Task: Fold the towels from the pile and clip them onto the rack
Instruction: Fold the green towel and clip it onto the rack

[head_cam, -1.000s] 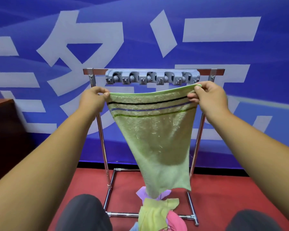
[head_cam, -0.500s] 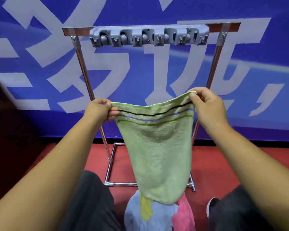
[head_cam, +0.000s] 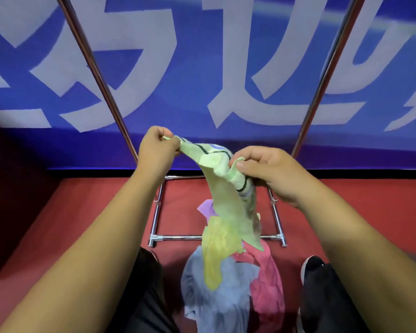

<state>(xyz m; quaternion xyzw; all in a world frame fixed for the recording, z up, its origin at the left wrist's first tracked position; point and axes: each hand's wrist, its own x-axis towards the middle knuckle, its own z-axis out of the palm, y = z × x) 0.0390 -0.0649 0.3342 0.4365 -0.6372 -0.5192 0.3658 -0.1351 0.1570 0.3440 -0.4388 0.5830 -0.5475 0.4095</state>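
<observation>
A light green towel [head_cam: 228, 203] with dark stripes hangs between my hands, its striped top edge slack and bunched. My left hand [head_cam: 155, 150] pinches one top corner. My right hand [head_cam: 271, 173] grips the other corner, close to the left. The towel's lower end drapes down onto the pile [head_cam: 228, 282] of blue, yellow, pink and purple towels on the floor between my knees. Only the two chrome uprights [head_cam: 99, 75] and the base frame [head_cam: 175, 236] of the rack show; its top bar and clips are out of view.
A blue banner with large white characters [head_cam: 250, 68] fills the wall behind the rack. The floor is red carpet [head_cam: 82, 212]. A dark cabinet side [head_cam: 5, 188] stands at the left. My knees and a black shoe [head_cam: 312, 267] flank the pile.
My hands have dropped from the rack's top bar and come close together, so the taut towel edge now sags and bunches. The view has tilted down; the clips have left the frame.
</observation>
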